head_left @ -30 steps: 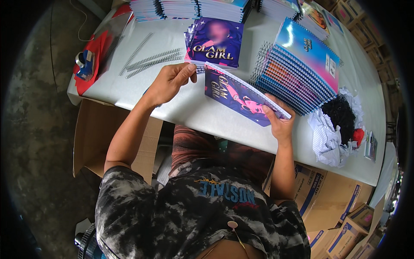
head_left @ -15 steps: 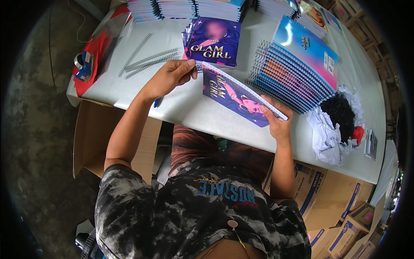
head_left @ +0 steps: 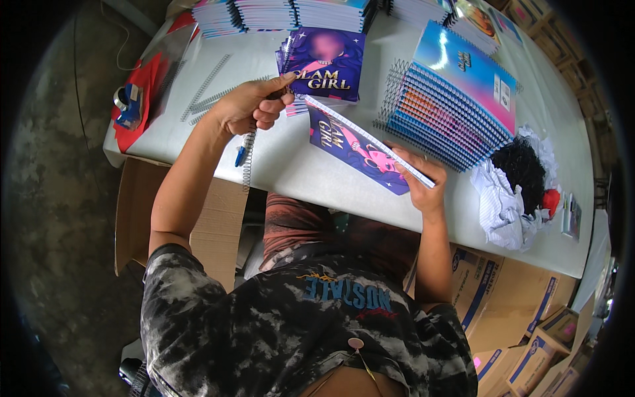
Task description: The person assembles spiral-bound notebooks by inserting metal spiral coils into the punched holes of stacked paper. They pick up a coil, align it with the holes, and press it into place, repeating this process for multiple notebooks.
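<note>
My right hand [head_left: 423,175] grips a small notebook [head_left: 360,149] with a purple, pink-figured cover by its right end, tilted above the table's near edge. Closed around a thin metal spiral wire [head_left: 247,169], my left hand [head_left: 254,106] is apart from the notebook's left end. The wire hangs below that hand past a blue pen [head_left: 240,156] on the table. Just beyond is a pile of matching purple notebooks [head_left: 327,63]. More loose spiral wires [head_left: 206,83] lie to the left, partly hidden by my left hand.
Spiral-bound blue-pink notebooks [head_left: 456,99] are stacked at right, beside crumpled white cloth [head_left: 499,205] and a black tangle [head_left: 519,172]. At left, a blue tape dispenser [head_left: 129,109] rests on red sheets [head_left: 149,79]. More notebooks [head_left: 268,16] line the far side. Cardboard boxes [head_left: 509,298] stand below.
My left hand has moved left, away from the notebook's end, and a spiral wire now hangs from it. The right hand still holds the notebook in nearly the same place.
</note>
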{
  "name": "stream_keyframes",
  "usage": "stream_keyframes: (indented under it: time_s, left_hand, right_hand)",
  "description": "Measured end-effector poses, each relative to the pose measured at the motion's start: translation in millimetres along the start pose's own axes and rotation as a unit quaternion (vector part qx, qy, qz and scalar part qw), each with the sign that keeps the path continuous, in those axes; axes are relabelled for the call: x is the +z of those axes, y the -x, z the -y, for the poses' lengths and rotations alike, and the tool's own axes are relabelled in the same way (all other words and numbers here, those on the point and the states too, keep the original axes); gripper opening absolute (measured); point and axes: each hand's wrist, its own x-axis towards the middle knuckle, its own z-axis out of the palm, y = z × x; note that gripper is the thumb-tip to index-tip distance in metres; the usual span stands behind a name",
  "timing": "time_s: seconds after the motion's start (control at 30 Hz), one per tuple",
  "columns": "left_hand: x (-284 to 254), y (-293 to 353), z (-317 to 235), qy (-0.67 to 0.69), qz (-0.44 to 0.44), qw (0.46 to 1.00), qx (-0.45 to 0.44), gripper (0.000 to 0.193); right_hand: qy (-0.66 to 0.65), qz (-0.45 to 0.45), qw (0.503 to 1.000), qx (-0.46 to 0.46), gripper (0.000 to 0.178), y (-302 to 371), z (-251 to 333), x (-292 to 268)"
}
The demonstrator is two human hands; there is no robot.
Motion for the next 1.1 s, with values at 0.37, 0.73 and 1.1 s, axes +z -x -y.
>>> stream_keyframes:
  time_s: [0.37, 0.73, 1.1]
  left_hand:
    - [21.0, 18.4, 12.1, -0.166, -0.027, 0.977, 0.129, 0.041]
    - [18.2, -0.1, 18.5, -0.112, -0.080, 0.981, 0.135, 0.041]
    - [6.2, 5.7, -1.2, -0.373, 0.011, 0.855, 0.361, 0.021]
  right_hand:
    - [-0.002, -0.093, 0.994, 0.050, 0.023, 2.6, -0.3, 5.3]
    - [0.017, -0.028, 0.999, 0.011, 0.024, 2.9, 4.9, 1.3]
    - [-0.011, -0.045, 0.999, 0.024, 0.023, 6.1, 4.2, -2.7]
